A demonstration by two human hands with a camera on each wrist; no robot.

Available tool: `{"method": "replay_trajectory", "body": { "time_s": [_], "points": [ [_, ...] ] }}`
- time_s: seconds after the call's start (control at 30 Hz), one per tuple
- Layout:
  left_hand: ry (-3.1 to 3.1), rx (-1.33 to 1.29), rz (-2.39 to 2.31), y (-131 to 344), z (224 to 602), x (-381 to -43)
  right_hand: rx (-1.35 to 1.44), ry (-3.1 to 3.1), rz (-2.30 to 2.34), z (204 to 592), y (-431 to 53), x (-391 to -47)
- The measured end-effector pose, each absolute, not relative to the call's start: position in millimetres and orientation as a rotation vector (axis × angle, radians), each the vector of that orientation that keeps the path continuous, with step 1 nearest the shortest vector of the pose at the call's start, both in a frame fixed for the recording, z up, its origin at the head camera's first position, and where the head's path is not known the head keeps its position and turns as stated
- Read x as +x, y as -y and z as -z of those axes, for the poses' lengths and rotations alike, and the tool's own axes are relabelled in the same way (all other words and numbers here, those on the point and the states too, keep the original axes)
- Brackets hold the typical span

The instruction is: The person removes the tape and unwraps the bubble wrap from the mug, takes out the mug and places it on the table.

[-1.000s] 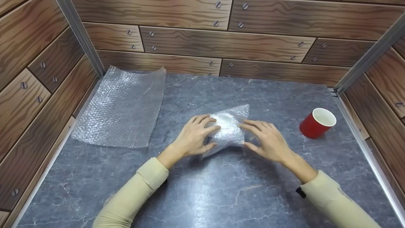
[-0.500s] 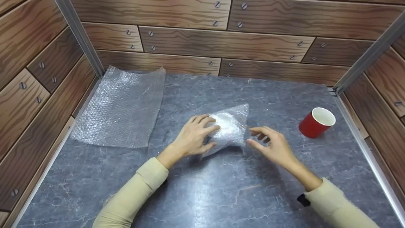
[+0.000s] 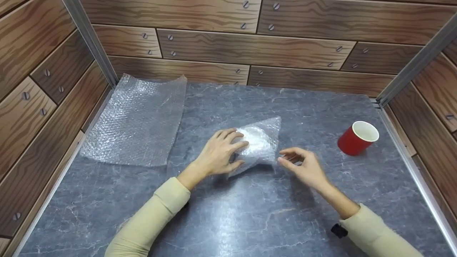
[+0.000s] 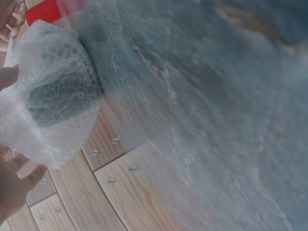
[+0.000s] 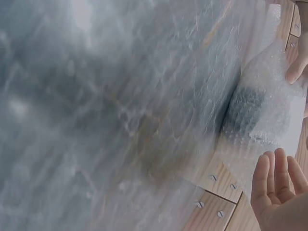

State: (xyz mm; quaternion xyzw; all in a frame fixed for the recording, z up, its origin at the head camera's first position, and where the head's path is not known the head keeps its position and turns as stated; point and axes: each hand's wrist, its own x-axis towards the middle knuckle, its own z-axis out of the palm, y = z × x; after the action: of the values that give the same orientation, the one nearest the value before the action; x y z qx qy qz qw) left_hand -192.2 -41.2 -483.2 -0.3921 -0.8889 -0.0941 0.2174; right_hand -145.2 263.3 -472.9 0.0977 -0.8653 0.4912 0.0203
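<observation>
A bubble-wrapped bundle (image 3: 259, 142) lies mid-table, its clear wrap ending in pointed corners. In the left wrist view the bundle (image 4: 65, 91) shows a dark patch through the bubbles; what is inside is hidden. My left hand (image 3: 218, 152) rests on the bundle's left side, fingers spread and gently bent. Just off the bundle's right edge, my right hand (image 3: 306, 167) hovers with its fingers slightly curved and nothing between them. The right wrist view has the right hand's fingers (image 5: 273, 180) extended beside the wrap.
A flat bubble wrap sheet (image 3: 139, 121) covers the back left of the grey marbled table (image 3: 228, 214). Toward the right edge stands a red cup (image 3: 351, 142) with a white inside. Wood-patterned walls (image 3: 257, 48) and metal rails (image 3: 414, 167) border the table.
My right hand has come off the bundle's right side, drawing back a little to the right and downward, its fingers now more curved. The left hand and bundle stay put.
</observation>
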Motion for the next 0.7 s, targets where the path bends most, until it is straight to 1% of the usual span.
{"method": "replay_trajectory", "body": {
  "time_s": [0.27,0.57,0.7],
  "points": [
    [2.462,-1.086,0.256,41,482,-192,0.226,2.672,-1.857,478,-259,-145],
    [2.464,-1.087,0.256,41,482,-192,0.16,2.697,-1.903,481,-251,-148],
    [2.472,-1.085,0.256,41,481,-192,0.173,2.679,-1.902,480,-247,-149]
  ]
}}
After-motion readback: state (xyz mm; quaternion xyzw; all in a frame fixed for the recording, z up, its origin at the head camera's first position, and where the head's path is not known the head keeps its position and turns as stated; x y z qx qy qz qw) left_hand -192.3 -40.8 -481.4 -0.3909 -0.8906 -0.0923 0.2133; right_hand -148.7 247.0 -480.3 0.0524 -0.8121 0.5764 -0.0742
